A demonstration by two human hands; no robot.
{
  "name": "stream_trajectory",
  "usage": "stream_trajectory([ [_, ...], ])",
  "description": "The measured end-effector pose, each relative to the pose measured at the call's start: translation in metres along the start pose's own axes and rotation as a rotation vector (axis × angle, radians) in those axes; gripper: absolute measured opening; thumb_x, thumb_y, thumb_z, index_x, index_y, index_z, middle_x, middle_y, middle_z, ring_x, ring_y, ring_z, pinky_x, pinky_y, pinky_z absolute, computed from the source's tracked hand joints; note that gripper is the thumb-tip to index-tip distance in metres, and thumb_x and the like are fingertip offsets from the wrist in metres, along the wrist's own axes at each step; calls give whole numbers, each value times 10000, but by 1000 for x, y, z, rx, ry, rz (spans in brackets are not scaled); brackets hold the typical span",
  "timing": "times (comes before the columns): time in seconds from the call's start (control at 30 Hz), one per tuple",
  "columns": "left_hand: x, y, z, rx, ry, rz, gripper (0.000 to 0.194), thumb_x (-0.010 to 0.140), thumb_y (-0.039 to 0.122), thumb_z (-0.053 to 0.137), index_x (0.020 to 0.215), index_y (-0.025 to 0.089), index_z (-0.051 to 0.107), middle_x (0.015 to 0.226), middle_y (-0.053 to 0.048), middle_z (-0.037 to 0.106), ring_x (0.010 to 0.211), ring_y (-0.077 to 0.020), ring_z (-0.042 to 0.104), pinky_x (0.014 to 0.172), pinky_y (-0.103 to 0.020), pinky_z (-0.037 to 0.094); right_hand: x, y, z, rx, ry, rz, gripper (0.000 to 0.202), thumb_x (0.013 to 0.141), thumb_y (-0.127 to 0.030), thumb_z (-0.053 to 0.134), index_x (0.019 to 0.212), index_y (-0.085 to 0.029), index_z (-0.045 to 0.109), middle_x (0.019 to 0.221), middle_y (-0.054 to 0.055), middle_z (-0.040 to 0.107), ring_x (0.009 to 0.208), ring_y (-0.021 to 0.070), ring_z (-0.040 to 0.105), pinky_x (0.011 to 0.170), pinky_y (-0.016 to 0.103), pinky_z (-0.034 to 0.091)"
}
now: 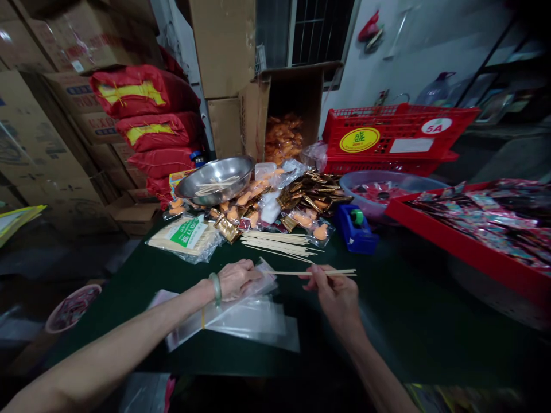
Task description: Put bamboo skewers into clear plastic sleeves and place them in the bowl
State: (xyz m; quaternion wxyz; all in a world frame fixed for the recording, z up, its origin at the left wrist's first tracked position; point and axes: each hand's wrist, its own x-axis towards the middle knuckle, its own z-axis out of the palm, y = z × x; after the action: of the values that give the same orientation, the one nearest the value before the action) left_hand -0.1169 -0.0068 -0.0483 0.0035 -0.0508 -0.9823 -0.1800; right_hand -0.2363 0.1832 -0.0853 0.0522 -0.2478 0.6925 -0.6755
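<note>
Pinched between the fingers of my right hand [333, 292] are a few thin wooden sticks [344, 272], lying level and pointing left. Their tips reach the raised end of a clear plastic bag [266, 275]. My left hand [238, 279], with a pale green bangle at the wrist, has its fingers closed on that bag. Beneath it lies a fanned stack of clear bags [258, 321] with a yellow band round it. More loose sticks [278, 244] rest on the green table just beyond my hands. Whether the stick tips are inside the bag I cannot tell.
Behind the sticks are a metal bowl [217, 180], a packet of sticks [187, 236], gold sachets [314, 192] and orange wrapped pieces [245, 198]. A blue tape dispenser [355, 229] stands right of them. Farther right are a plastic basin [387, 183] and a red tray [465, 241] of sachets.
</note>
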Motion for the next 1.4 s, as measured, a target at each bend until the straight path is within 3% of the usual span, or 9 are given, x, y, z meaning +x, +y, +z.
stream_trajectory([
  [0.1, 3, -4, -2, -17, -81, -26, 263, 765, 119, 455, 966, 198, 603, 735, -29, 483, 623, -163, 439, 585, -266, 321, -1, -1, 0, 4, 0, -3, 423, 751, -462, 526, 448, -166, 522, 679, 66, 629, 519, 144, 575, 488, 261, 489],
  [0.27, 12, -4, -6, 93, -209, -71, 167, 659, 88, 514, 786, 174, 581, 712, -13, 481, 596, -148, 440, 550, -248, 315, -3, -2, 0, -25, 13, -10, 412, 756, -452, 521, 462, -164, 533, 669, 67, 627, 534, 155, 580, 478, 265, 488],
  [0.37, 15, -3, -8, 189, -248, -56, 108, 675, 96, 502, 743, 167, 546, 718, -6, 487, 586, -129, 438, 522, -226, 300, -3, -1, -1, -29, 19, -15, 401, 766, -431, 515, 472, -160, 542, 642, 60, 617, 549, 156, 588, 502, 266, 495],
  [0.53, 17, -9, -11, 227, -229, 37, 143, 697, 35, 458, 606, 136, 501, 677, -3, 487, 556, -101, 417, 502, -212, 283, 4, -9, 5, 214, 28, 90, 398, 719, -421, 576, 434, -149, 521, 656, 44, 567, 621, 176, 611, 470, 253, 511],
  [0.7, 15, -10, -17, 258, -202, 94, 155, 700, 18, 451, 622, 132, 522, 703, -18, 508, 592, -115, 440, 519, -223, 297, 11, -18, 15, 407, 14, 258, 357, 600, -442, 666, 462, -140, 536, 524, -3, 489, 577, 177, 607, 404, 239, 507],
  [0.9, 9, 1, -24, 327, -184, 261, 127, 768, 69, 448, 690, 139, 518, 765, -51, 543, 722, -167, 490, 639, -256, 373, 23, -26, 15, 395, -91, 310, 333, 570, -423, 687, 513, -122, 556, 449, -15, 486, 531, 178, 614, 361, 207, 480],
  [1.03, 3, 9, -31, 407, -169, 335, 200, 829, 87, 374, 688, 138, 506, 764, -65, 550, 731, -174, 485, 638, -268, 377, 33, -35, 11, 364, -140, 318, 321, 584, -410, 682, 560, -111, 567, 439, -11, 514, 457, 150, 597, 315, 169, 432],
  [1.2, -6, 18, -41, 491, -123, 346, 287, 880, 120, 295, 696, 137, 515, 767, -60, 551, 723, -164, 477, 623, -263, 375, 39, -49, 6, 324, -248, 332, 298, 577, -389, 678, 584, -110, 575, 414, -13, 517, 416, 142, 578, 290, 166, 409],
  [1.4, -12, 22, -45, 526, -102, 397, 236, 842, 82, 364, 675, 136, 522, 773, -72, 560, 718, -169, 473, 592, -271, 373, 42, -66, 1, 251, -310, 307, 238, 602, -334, 652, 572, -112, 572, 385, -4, 520, 378, 120, 542, 288, 160, 395],
])
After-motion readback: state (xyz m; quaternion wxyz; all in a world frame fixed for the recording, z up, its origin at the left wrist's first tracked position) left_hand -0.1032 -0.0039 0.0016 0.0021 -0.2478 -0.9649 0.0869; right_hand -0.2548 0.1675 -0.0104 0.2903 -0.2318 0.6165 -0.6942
